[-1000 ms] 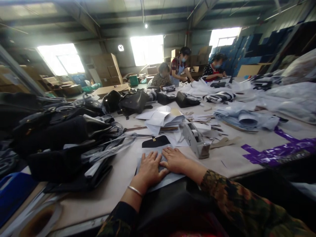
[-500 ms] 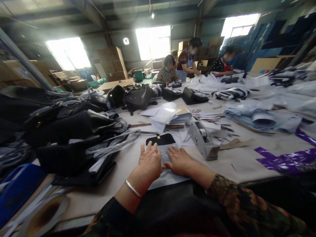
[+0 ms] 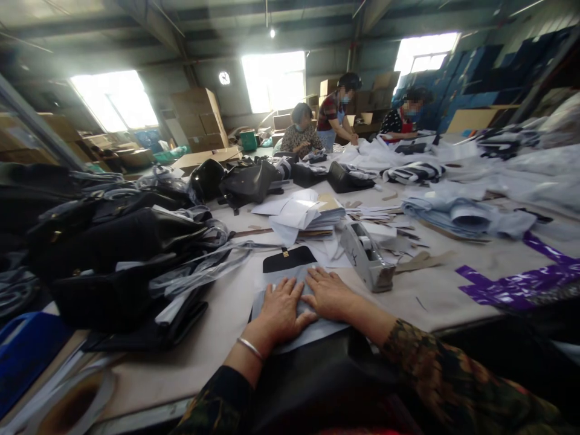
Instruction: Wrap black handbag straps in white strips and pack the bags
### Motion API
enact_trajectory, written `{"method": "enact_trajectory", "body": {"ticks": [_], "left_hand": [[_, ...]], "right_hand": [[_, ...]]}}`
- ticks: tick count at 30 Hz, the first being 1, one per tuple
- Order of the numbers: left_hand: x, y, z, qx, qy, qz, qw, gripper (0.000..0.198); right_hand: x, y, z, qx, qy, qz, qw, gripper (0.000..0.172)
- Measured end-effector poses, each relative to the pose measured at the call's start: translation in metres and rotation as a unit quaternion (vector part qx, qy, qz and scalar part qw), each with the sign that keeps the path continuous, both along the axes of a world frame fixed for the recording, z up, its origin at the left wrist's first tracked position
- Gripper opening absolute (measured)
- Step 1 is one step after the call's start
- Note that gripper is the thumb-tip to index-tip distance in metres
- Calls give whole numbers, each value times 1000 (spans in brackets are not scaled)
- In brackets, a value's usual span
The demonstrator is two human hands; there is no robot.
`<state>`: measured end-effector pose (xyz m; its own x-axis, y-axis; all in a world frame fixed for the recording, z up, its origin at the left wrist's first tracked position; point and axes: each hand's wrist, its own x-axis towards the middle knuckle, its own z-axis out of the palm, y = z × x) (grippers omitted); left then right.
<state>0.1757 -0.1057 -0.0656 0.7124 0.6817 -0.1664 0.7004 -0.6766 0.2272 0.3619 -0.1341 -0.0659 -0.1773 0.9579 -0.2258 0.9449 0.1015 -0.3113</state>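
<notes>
A black leather-like bag (image 3: 317, 377) lies at the table's front edge, close to my body. Over it is spread a thin whitish sheet (image 3: 270, 279), and beyond the sheet a black flap with a small gold clasp (image 3: 296, 260) sticks out. My left hand (image 3: 281, 311) rests flat on the sheet, fingers stretched forward. Beside it my right hand (image 3: 330, 294) is laid flat on the sheet too, its fingertips just short of the flap. Neither hand grips anything. Whatever lies under my palms is hidden.
A grey tape dispenser (image 3: 366, 257) stands right of my hands, before a paper stack (image 3: 312, 211). Black bags (image 3: 122, 241) pile up at left. A tape roll (image 3: 72, 396) and purple printed plastic (image 3: 507, 281) lie near the front edge. Several co-workers (image 3: 338, 112) are across the table.
My left hand has drawn back toward me from the flap and now lies flatter on the sheet. My right hand has hardly moved. The camera view has turned slightly right.
</notes>
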Motion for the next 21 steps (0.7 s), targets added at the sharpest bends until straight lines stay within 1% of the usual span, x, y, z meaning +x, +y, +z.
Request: {"method": "enact_trajectory", "body": {"ticks": [3, 6, 10, 12, 14, 16, 21], "left_hand": [[1, 0, 2, 4, 0, -6, 1000, 86], [1, 2, 3, -1, 4, -13, 1000, 83], [2, 4, 2, -4, 9, -7, 1000, 82], [3, 4, 1, 0, 10, -9, 1000, 81], [3, 4, 1, 6, 11, -11, 1000, 80], [3, 3, 3, 10, 11, -10, 1000, 81], [4, 1, 9, 8, 22, -2, 1000, 81]], "right_hand": [[11, -9, 2, -7, 24, -12, 1000, 72], [25, -22, 4, -2, 53, -3, 999, 71], [45, -38, 8, 50, 100, 2, 994, 61], [51, -37, 14, 92, 107, -1, 990, 54], [53, -26, 19, 127, 96, -10, 987, 47], [51, -7, 22, 139, 84, -16, 987, 43], [42, 50, 16, 96, 49, -26, 994, 45]]}}
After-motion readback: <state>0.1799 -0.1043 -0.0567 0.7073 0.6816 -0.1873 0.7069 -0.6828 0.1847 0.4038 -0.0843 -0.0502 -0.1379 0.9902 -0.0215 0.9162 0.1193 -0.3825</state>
